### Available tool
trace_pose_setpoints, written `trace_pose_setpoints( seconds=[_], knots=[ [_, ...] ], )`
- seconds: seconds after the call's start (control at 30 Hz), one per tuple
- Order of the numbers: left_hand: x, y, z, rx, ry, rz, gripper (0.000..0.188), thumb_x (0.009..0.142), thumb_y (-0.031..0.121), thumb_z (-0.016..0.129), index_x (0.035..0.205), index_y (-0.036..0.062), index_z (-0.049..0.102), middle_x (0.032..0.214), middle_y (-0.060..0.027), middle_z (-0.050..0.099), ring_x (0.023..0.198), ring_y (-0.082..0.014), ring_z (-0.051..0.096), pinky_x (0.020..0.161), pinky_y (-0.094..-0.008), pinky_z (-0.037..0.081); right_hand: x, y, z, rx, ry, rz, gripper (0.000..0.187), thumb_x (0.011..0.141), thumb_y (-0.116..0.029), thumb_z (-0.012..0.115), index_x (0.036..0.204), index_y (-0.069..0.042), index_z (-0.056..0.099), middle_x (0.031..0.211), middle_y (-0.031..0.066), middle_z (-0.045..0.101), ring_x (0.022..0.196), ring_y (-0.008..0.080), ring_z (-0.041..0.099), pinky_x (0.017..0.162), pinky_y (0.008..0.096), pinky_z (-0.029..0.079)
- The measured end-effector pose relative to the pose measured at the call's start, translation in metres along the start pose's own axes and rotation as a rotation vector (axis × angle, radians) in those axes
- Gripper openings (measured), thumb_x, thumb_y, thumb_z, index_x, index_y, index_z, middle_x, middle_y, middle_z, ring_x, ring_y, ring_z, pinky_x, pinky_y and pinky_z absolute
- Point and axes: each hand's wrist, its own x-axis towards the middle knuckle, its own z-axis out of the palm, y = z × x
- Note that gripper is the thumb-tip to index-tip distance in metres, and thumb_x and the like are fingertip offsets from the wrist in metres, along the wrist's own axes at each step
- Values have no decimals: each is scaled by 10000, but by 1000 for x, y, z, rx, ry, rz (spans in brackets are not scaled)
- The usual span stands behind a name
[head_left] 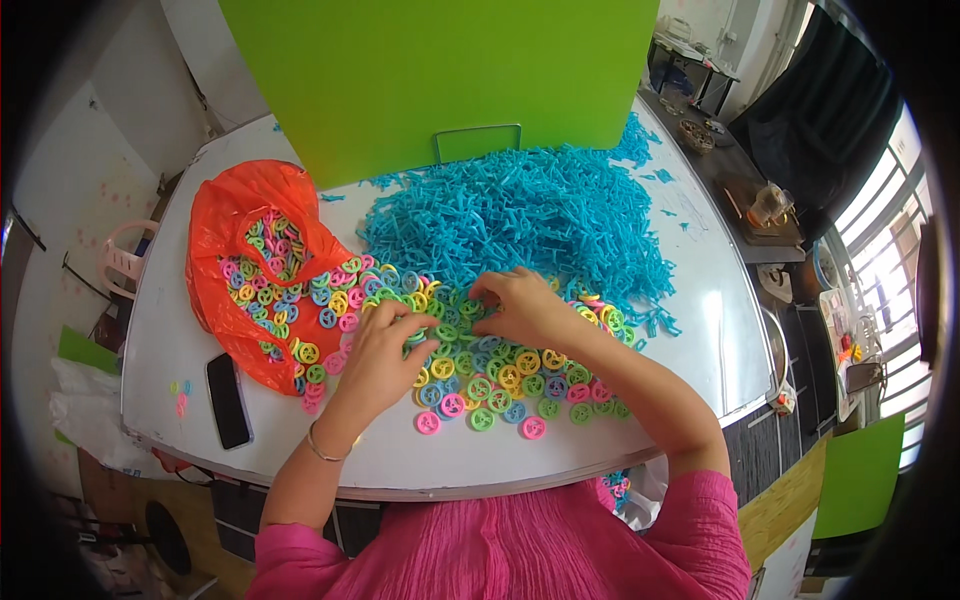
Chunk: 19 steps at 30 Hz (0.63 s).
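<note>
Small plastic spoked wheels in pink, yellow, green and blue lie heaped along the middle of the white table. My left hand reaches into their left part, its thumb and fingers curled round a green wheel. To its right, my right hand rests low over the same heap. Its thumb and forefinger are bent and apart, close to several green wheels, with nothing clearly gripped between them. Behind the hands rises a large pile of thin blue plastic pieces. Parts of the wheels under both palms are hidden.
A red plastic bag full of wheels lies open on the left, spilling toward the heap. Nearer me is a black phone; a few loose wheels lie beside it. A tall green panel stands behind the blue pile.
</note>
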Motion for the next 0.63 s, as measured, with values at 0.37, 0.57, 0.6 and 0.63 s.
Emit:
trace_pose_setpoints(
  seconds=[0.37,0.57,0.6,0.63],
  knots=[
    [9,10,9,-187,117,-7,167,854,170,683,930,23,702,778,-101,672,698,-230,637,637,-331,492,-27,-3,-22,165,152,92,184,785,-108,712,961,-55,725,880,127,647,840,288,625,748,382,501],
    [16,19,10,-507,148,-153,196,906,199,653,956,13,690,760,-96,696,632,-168,648,583,-266,483,-31,-11,-27,-76,188,-25,204,804,-185,719,990,-101,737,950,118,645,905,313,602,819,419,476],
    [18,17,15,-672,149,-192,203,914,208,647,980,21,691,773,-88,702,641,-162,650,593,-262,487,-30,-16,-27,-145,162,-98,228,805,-213,724,1010,-112,735,992,114,644,947,322,589,855,439,460],
    [18,17,15,-672,150,-191,203,914,208,647,980,21,691,773,-88,702,641,-162,650,593,-262,487,-32,-20,-26,-175,92,-46,289,806,-260,728,1048,-101,719,1057,110,633,1034,327,557,928,476,413]
  ],
)
